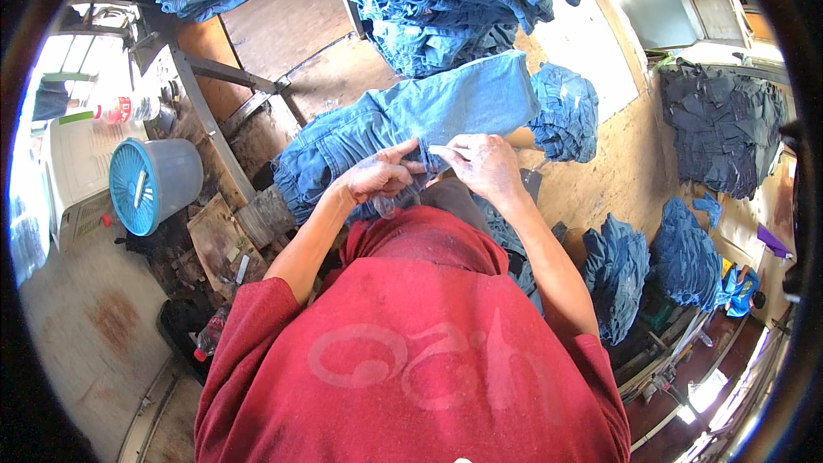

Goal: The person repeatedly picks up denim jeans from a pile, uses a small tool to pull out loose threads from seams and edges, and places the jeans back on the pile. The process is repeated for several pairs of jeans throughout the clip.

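Note:
A pair of blue jeans (467, 99) lies folded lengthwise before me, one end on other blue denim at the left. My left hand (381, 176) is at its near edge, index finger stretched along the cloth and the other fingers partly curled, holding the edge. Close by on the right, my right hand (489, 167) pinches a short white stick (444, 153), its tip pointing left toward that edge. What the stick is made of I cannot tell. Part of the cloth between the hands hangs toward my lap.
A tall stack of jeans (437, 9) rises ahead. More denim piles (564, 111) stand at the right, with dark garments (724, 124) beyond. On the left are a bucket with a blue lid (133, 187), a plastic bottle (129, 109) and a metal frame (210, 124). Another person (739, 290) is far right.

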{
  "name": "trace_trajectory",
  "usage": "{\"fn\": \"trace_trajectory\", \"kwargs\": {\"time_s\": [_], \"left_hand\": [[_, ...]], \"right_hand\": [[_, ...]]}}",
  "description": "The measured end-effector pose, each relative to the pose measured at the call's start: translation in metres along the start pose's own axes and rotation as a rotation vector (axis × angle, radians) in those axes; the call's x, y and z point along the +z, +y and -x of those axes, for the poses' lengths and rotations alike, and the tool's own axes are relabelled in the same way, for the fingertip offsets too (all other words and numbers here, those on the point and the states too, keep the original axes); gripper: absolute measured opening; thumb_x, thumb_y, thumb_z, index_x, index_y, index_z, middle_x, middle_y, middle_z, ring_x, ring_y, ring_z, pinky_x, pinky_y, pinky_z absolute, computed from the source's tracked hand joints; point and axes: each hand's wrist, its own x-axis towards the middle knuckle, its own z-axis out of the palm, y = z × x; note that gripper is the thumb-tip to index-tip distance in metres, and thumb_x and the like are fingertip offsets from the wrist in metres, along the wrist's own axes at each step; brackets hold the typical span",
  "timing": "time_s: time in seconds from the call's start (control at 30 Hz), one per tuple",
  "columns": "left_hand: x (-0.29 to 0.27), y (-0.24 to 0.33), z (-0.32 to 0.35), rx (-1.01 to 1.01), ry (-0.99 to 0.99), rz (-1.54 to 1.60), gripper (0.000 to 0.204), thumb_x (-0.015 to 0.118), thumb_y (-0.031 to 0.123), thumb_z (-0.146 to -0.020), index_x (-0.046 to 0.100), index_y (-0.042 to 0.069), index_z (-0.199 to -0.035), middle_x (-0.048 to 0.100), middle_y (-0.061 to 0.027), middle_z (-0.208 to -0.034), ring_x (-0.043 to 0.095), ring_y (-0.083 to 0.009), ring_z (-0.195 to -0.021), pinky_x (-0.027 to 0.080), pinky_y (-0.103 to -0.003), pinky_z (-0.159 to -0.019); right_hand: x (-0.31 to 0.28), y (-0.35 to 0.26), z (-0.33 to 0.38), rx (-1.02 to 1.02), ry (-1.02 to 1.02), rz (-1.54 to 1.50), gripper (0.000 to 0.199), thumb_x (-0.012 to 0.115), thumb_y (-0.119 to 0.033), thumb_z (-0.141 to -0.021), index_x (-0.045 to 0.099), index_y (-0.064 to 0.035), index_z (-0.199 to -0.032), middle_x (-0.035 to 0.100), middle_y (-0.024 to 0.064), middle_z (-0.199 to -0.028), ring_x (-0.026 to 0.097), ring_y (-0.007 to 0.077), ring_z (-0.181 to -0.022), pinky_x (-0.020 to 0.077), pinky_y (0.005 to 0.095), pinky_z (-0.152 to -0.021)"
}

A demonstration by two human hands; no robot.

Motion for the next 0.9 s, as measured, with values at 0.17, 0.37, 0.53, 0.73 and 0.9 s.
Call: {"fn": "trace_trajectory", "kwargs": {"time_s": [0.17, 0.37, 0.53, 0.73, 0.9], "left_hand": [[0.001, 0.001, 0.002, 0.005, -0.001, -0.023, 0.094, 0.057, -0.01, -0.085, 0.019, 0.011, -0.169, 0.064, -0.0155, -0.148, 0.039, -0.0006, -0.057, 0.032, -0.019, -0.046], [0.002, 0.003, 0.001, 0.014, -0.021, -0.022, 0.094, 0.057, -0.009, -0.084, 0.02, 0.01, -0.168, 0.063, -0.0158, -0.149, 0.04, -0.0011, -0.056, 0.033, -0.02, -0.046], [0.006, 0.003, 0.001, 0.01, -0.003, 0.02, 0.095, 0.058, -0.008, -0.083, 0.02, 0.01, -0.168, 0.064, -0.0146, -0.148, 0.041, -0.0014, -0.055, 0.033, -0.02, -0.046], [0.002, -0.001, -0.001, 0.029, -0.046, -0.001, 0.095, 0.057, -0.01, -0.084, 0.019, 0.012, -0.169, 0.066, -0.0109, -0.145, 0.041, -0.0015, -0.056, 0.034, -0.019, -0.046], [0.002, -0.005, -0.003, -0.015, 0.041, 0.013, 0.098, 0.059, -0.009, -0.087, 0.015, 0.014, -0.171, 0.065, -0.0111, -0.148, 0.041, -0.0012, -0.057, 0.032, -0.018, -0.045]], "right_hand": [[-0.004, 0.0, -0.003, -0.004, -0.029, -0.028, 0.025, 0.073, -0.037, -0.098, 0.083, -0.0156, -0.09, 0.074, 0.0117, -0.072, 0.073, 0.0336, -0.067, 0.0557, 0.0427, -0.06], [-0.013, 0.005, -0.004, 0.079, -0.066, -0.022, 0.032, 0.073, -0.041, -0.098, 0.081, -0.0129, -0.086, 0.074, 0.0129, -0.074, 0.073, 0.0351, -0.068, 0.0564, 0.0452, -0.062], [-0.007, 0.008, -0.002, 0.105, -0.065, 0.004, 0.035, 0.073, -0.044, -0.098, 0.08, -0.0123, -0.085, 0.074, 0.0129, -0.076, 0.072, 0.0353, -0.068, 0.0561, 0.0457, -0.063], [-0.012, 0.013, -0.003, 0.083, 0.053, 0.0, 0.037, 0.071, -0.043, -0.099, 0.075, -0.0109, -0.08, 0.072, 0.0147, -0.07, 0.072, 0.0375, -0.066, 0.0558, 0.0461, -0.058], [-0.005, 0.017, 0.002, -0.11, 0.049, -0.35, 0.028, 0.07, -0.043, -0.099, 0.081, -0.0175, -0.094, 0.074, 0.0132, -0.077, 0.073, 0.0372, -0.072, 0.0577, 0.0443, -0.063]]}}
